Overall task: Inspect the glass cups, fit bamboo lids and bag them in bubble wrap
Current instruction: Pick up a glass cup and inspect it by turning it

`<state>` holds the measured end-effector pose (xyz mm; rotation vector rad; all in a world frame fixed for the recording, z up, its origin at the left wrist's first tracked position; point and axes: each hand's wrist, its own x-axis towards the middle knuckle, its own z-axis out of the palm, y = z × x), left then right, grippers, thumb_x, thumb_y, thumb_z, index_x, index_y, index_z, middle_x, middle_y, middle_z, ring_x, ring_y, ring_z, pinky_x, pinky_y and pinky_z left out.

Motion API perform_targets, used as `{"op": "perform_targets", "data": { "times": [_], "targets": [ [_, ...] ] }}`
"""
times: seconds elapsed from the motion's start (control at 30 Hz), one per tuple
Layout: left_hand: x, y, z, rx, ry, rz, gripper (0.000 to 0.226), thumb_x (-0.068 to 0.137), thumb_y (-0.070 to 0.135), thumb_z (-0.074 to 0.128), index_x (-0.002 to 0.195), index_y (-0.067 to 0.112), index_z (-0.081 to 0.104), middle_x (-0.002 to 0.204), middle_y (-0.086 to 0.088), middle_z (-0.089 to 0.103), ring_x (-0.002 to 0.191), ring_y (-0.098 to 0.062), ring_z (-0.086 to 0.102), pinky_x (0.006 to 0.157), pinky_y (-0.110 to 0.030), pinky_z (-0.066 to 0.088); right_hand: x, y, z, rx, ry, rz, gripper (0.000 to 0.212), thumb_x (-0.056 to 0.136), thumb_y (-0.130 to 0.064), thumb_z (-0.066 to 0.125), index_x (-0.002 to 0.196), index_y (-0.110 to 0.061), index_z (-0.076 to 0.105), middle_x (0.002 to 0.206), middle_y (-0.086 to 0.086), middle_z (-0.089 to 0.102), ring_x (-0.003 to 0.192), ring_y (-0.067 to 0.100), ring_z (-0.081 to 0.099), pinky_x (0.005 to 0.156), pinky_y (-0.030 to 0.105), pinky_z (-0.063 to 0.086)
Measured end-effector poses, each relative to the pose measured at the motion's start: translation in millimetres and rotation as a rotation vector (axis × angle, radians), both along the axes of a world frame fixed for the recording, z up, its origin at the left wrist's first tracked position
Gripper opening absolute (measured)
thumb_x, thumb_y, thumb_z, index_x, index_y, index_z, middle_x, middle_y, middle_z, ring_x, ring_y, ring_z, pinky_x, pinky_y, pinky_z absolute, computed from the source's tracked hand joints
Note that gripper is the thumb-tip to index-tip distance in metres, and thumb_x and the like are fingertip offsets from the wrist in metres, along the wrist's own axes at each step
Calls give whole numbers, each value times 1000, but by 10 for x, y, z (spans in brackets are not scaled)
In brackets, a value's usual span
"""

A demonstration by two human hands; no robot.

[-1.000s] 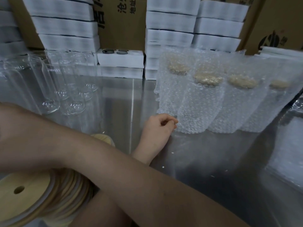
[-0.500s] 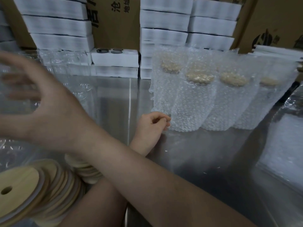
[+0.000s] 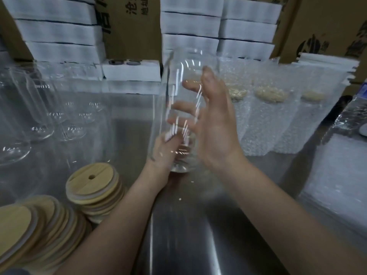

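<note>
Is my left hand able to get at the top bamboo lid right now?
Probably not yet: the left hand holds the glass cup at its base. The bamboo lid itself lies uncovered close by.

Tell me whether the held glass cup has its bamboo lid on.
Off. The glass cup in the right hand shows a bare, clear top; bamboo lids lie stacked lower left.

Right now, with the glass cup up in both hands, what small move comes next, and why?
Probably turn the glass cup slowly for inspection: the right hand grips its side, the left hand holds its base, and it has no lid yet, though bamboo lids lie nearby.
</note>
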<state>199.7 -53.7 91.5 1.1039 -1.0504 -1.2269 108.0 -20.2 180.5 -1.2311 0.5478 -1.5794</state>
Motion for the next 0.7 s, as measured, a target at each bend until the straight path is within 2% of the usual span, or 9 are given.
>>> {"op": "perform_targets", "data": {
  "times": [0.03,0.07,0.13,0.23,0.37,0.5,0.57,0.63,0.7],
  "targets": [
    [-17,-18,39,-14,88,-5,19,98,13,54,80,14,62,54,6,63,44,-5,59,41,-17,48,-77,5,-48,10,15,-14,71,83,-44,57,145,-15,40,124,4,60,76,14,71,60,34,58],
    [-38,17,120,-7,174,-6,16,94,12,58,79,11,63,53,2,61,40,-9,56,38,-17,44,-145,12,-88,20,37,-33,71,82,-46,58,145,-18,40,130,6,58,81,16,71,64,36,59],
    [-40,36,187,-66,240,13,16,88,16,61,90,3,71,69,-9,67,48,-16,59,46,-22,46,-260,13,-176,24,116,-102,71,82,-48,60,145,-22,39,136,7,54,94,18,70,75,37,58],
    [-38,84,206,-156,227,32,28,97,27,50,104,8,69,85,-9,72,63,-20,65,59,-30,50,-352,-12,-281,2,240,-230,69,85,-45,54,147,-22,35,138,3,50,86,9,67,71,28,57],
    [-130,204,280,-371,181,124,32,89,43,49,99,14,58,86,-8,72,66,-23,66,59,-33,51,-366,-33,-335,-91,391,-405,61,84,-50,55,139,-34,33,129,-9,49,107,19,63,88,44,56],
    [-281,382,326,-520,23,120,38,80,56,53,102,24,55,104,-8,66,87,-27,66,74,-36,52,-370,-11,-339,-178,388,-487,67,80,-59,52,139,-36,30,128,-13,46,117,23,57,93,49,52],
    [-354,450,331,-519,-43,72,46,77,61,53,112,32,50,116,-6,61,102,-26,64,83,-40,54,-383,-18,-356,-194,376,-501,69,83,-59,48,143,-30,30,127,-29,46,118,5,54,93,31,52],
    [-406,493,310,-495,-88,19,54,71,66,53,117,40,42,121,7,54,109,-11,62,89,-38,55,-380,-6,-384,-210,385,-489,67,87,-57,43,146,-26,30,113,-54,41,110,-17,50,85,7,45],
    [-433,514,291,-457,-95,6,64,67,68,56,122,40,37,125,9,51,110,-3,61,89,-35,57,-364,9,-431,-192,398,-461,61,90,-58,38,145,-32,30,106,-55,45,104,-19,53,80,3,43]
  ]
}}
